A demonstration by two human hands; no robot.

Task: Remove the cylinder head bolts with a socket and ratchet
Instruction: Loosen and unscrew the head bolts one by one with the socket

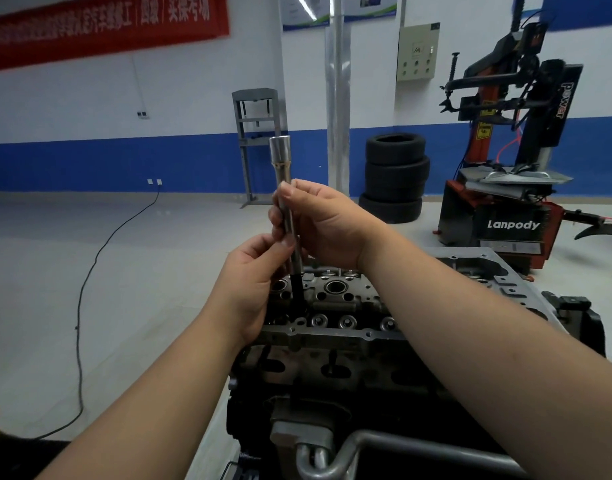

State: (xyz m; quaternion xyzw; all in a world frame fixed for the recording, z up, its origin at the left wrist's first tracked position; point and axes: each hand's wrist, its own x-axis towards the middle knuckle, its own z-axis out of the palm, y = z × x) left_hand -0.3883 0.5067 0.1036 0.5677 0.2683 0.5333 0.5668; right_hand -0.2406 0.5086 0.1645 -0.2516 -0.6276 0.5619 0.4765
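Note:
A long silver extension bar with a socket-like end (280, 157) stands nearly upright over the cylinder head (335, 299). Its dark lower end (297, 292) goes down into a hole near the head's left side. My right hand (318, 223) grips the bar's middle from the right, fingers wrapped around it. My left hand (252, 275) pinches the bar lower down from the left. No ratchet handle is in view. The head's top shows several round bores and valve seats, and whether a bolt sits under the tool is hidden.
The engine sits on a stand with a grey tube frame (367, 445) at the front. Behind are stacked tyres (394, 178), a tyre changer (505, 188), a grey press frame (256, 140) and a pillar (337, 98). A black cable (86, 282) runs across the floor at left.

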